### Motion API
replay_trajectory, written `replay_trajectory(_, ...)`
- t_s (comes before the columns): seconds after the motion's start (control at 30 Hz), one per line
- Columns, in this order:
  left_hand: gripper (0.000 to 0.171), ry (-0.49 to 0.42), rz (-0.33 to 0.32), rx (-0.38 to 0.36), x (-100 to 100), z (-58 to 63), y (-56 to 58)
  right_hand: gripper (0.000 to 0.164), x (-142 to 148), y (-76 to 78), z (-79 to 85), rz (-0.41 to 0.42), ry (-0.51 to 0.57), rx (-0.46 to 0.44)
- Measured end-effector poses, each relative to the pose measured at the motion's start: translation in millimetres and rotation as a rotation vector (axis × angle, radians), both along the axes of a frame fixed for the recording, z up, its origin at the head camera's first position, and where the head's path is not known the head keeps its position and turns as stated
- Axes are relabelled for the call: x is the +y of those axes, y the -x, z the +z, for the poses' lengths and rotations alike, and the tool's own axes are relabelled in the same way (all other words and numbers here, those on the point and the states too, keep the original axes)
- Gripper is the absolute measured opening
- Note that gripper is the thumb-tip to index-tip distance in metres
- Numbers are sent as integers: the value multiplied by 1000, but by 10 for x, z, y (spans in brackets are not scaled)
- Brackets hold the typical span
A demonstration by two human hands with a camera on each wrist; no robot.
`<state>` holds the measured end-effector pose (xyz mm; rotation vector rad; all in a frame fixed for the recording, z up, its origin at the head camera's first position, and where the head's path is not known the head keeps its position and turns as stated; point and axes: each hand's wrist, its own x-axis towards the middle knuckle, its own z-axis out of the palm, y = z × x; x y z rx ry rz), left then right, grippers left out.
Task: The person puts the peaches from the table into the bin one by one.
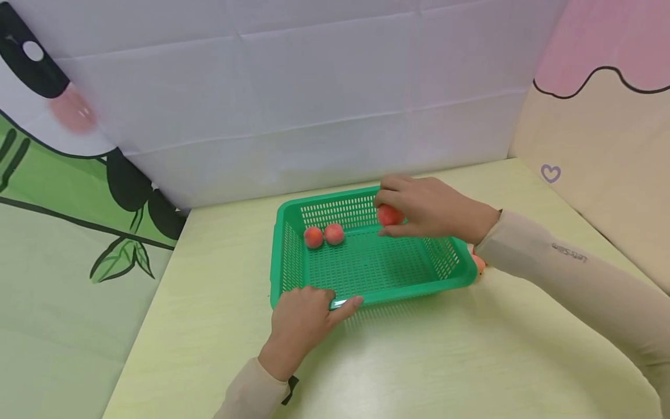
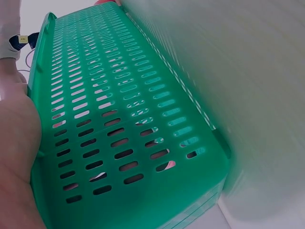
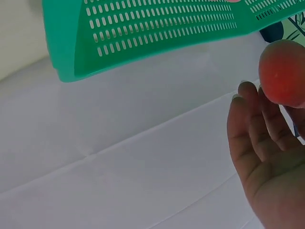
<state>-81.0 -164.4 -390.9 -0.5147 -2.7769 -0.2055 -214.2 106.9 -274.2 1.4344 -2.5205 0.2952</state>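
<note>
A green plastic basket with slotted walls stands on the table, two peaches lying together in its left part. My left hand grips the near rim toward the left corner, its thumb lying along the top. In the left wrist view, that palm is against the outside of the basket wall. Over the basket's right half, my right hand pinches a red peach between thumb and fingers. The right wrist view shows this peach held above the rim.
Another peach-coloured fruit sits on the table just outside the basket's right end, partly hidden by the sleeve. Behind the basket rises a white cloth wall. A beige printed panel borders the right side of the pale yellow table.
</note>
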Motion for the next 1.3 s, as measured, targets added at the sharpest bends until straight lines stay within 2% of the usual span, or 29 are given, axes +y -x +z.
replay_trajectory(0.13,73,6,4,-5,4,0,3,48,-47,58,13,-43,-13,-35)
replay_trajectory(0.23,73,9,-1,14,8,-14,8,51,-82,104,23,-49,-7,-79)
replay_trajectory(0.57,73,11,-5,17,13,5,14,44,-201,213,53,16,36,-127)
replay_trajectory(0.77,73,9,-3,9,9,6,11,32,-297,297,14,63,60,-182)
replay_trajectory(1.0,73,9,-2,19,1,-6,9,23,-447,386,-50,32,31,-229)
replay_trajectory(1.3,73,13,-9,36,-6,-26,15,24,-598,544,-202,16,5,-261)
